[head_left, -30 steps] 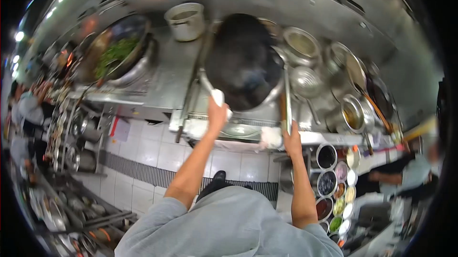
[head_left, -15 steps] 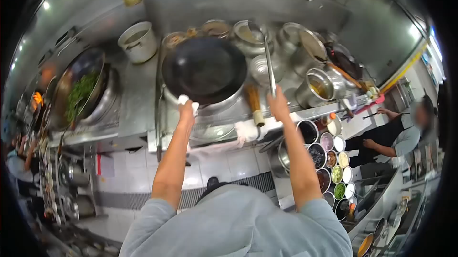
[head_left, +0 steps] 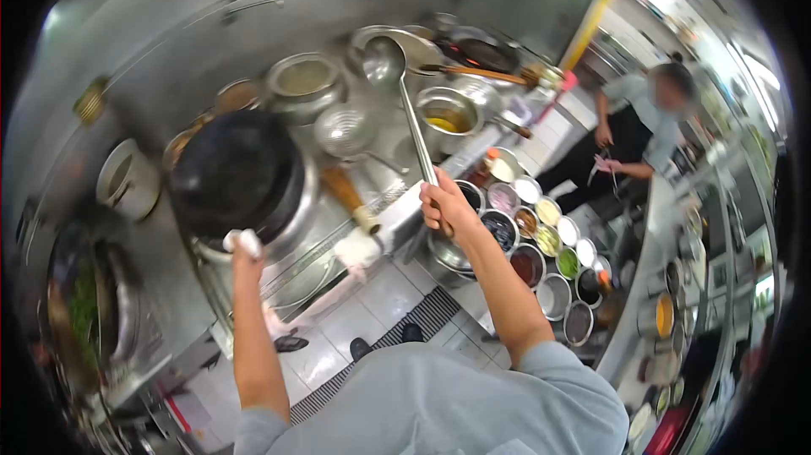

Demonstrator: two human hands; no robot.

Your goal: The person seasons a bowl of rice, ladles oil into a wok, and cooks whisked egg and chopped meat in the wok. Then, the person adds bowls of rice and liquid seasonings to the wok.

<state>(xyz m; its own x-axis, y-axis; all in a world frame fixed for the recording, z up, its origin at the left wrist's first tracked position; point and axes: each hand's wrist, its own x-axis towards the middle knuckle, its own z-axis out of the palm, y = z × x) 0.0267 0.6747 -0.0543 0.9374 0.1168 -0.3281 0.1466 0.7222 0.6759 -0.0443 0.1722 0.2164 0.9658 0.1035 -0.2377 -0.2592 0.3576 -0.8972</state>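
A white cloth [head_left: 244,242] is bunched in my left hand [head_left: 247,259], at the near rim of a large dark wok [head_left: 234,172] on the stove. The wok's inside looks dark, with no food visible. Closed round the handle of a long metal ladle [head_left: 415,121] is my right hand [head_left: 449,206]. The ladle's bowl is raised over the stovetop, beside a perforated strainer [head_left: 345,131] and a pot with yellow liquid [head_left: 448,115]. Between the wok and my right hand lies a bamboo brush [head_left: 347,196].
Several small ingredient bowls [head_left: 547,241] stand on my right. Beyond them is another person [head_left: 638,121] at a counter. Far left, a wok holds greens [head_left: 83,307], near a white pot [head_left: 128,181]. A folded towel [head_left: 358,250] hangs on the stove edge.
The view has turned to the right, so the wok now appears further left. My right hand has lifted the ladle away from the wok toward the right. My left hand stays at the wok's rim.
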